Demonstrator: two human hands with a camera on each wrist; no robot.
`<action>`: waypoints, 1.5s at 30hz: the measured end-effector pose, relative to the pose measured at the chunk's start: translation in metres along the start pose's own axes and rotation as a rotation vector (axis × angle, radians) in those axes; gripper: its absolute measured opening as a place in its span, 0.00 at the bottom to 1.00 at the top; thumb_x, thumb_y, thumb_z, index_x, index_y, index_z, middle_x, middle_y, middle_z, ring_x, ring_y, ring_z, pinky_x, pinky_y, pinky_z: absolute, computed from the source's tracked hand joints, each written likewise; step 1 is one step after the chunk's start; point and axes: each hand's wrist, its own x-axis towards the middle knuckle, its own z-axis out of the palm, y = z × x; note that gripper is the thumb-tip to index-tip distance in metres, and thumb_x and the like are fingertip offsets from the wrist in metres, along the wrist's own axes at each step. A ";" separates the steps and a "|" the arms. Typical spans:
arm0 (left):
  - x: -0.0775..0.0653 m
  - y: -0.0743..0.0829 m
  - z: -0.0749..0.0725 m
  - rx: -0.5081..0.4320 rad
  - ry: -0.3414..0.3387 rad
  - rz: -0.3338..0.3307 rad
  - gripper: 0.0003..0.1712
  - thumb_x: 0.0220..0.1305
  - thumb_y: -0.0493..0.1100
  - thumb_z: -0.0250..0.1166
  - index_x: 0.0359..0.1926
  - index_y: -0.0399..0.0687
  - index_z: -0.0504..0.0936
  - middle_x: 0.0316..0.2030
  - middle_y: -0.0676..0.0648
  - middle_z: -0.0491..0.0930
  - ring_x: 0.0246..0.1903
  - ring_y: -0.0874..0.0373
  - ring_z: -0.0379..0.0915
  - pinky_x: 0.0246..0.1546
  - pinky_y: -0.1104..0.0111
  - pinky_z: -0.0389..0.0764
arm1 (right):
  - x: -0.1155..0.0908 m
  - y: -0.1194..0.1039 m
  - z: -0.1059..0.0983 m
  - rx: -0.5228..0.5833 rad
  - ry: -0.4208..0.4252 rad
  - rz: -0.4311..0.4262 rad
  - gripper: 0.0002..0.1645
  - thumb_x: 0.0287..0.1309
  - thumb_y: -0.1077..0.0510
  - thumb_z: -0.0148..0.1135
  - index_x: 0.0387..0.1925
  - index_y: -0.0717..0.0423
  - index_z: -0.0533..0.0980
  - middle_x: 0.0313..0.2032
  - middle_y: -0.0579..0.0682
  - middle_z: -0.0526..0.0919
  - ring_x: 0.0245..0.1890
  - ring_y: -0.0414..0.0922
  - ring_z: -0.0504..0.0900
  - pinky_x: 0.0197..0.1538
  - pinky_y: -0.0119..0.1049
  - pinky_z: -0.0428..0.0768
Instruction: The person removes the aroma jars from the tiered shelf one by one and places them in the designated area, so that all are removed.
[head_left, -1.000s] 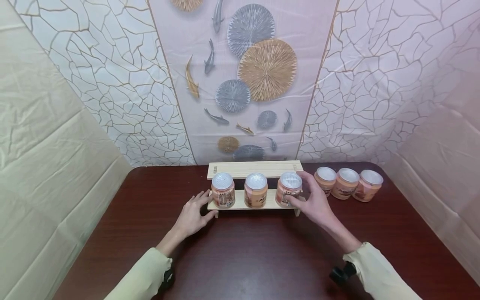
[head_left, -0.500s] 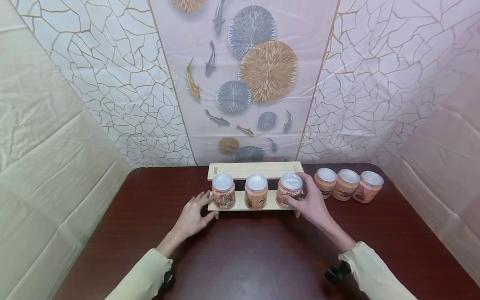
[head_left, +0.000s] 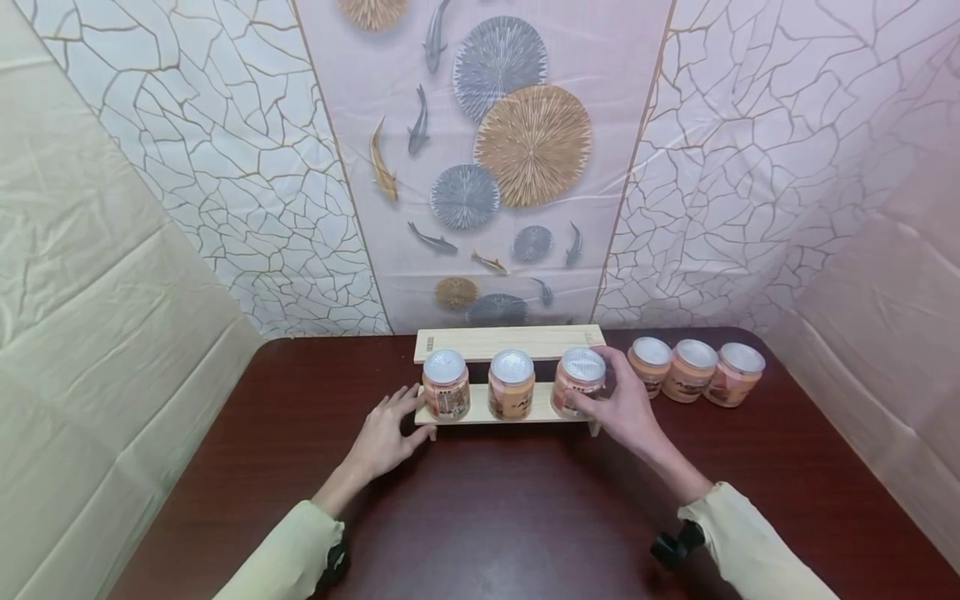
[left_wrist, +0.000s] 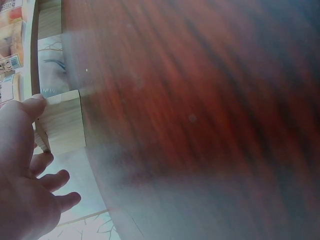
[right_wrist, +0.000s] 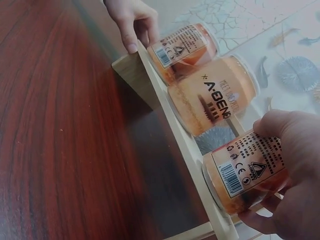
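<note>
A two-step light wooden rack [head_left: 480, 408] stands on the table, with three orange-labelled jars with silvery lids upright on its lower step. My right hand [head_left: 628, 407] grips the right jar [head_left: 579, 385], thumb at its front and fingers at its far side; the right wrist view shows this jar's barcode [right_wrist: 230, 177]. The middle jar [head_left: 512, 387] and the left jar [head_left: 447, 387] stand apart from it. My left hand [head_left: 384, 432] pinches the left end of the lower step, its thumb at the front edge in the left wrist view; some of its fingers are spread beyond the wood.
Behind the jars, the rack's upper step [head_left: 510, 342] holds nothing. Three similar jars stand close together on the table at the right, the middle one [head_left: 692, 372] among them. A patterned cloth [head_left: 532, 242] hangs along the table's back edge.
My right thumb and forearm have shifted slightly left at the right jar, mostly in the first half second. The left hand and the rack keep their places.
</note>
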 end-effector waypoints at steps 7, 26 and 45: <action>-0.001 -0.001 0.001 -0.001 0.003 0.004 0.30 0.57 0.44 0.76 0.58 0.34 0.81 0.61 0.30 0.74 0.62 0.32 0.68 0.62 0.38 0.66 | 0.002 -0.004 -0.013 -0.048 0.018 0.002 0.42 0.47 0.63 0.79 0.62 0.66 0.66 0.51 0.62 0.77 0.46 0.55 0.79 0.50 0.51 0.75; 0.000 -0.002 0.001 0.010 0.003 -0.001 0.31 0.57 0.45 0.76 0.59 0.33 0.80 0.61 0.31 0.74 0.62 0.33 0.69 0.62 0.39 0.66 | -0.004 0.007 -0.055 -0.074 0.091 0.038 0.44 0.49 0.62 0.78 0.63 0.66 0.64 0.52 0.63 0.74 0.42 0.63 0.83 0.39 0.21 0.76; -0.001 0.000 0.000 0.005 0.000 -0.002 0.30 0.57 0.44 0.76 0.58 0.33 0.81 0.61 0.30 0.73 0.62 0.32 0.68 0.62 0.39 0.65 | -0.013 0.033 -0.079 -0.191 0.164 0.077 0.45 0.48 0.61 0.78 0.63 0.71 0.64 0.51 0.70 0.75 0.44 0.66 0.80 0.41 0.23 0.73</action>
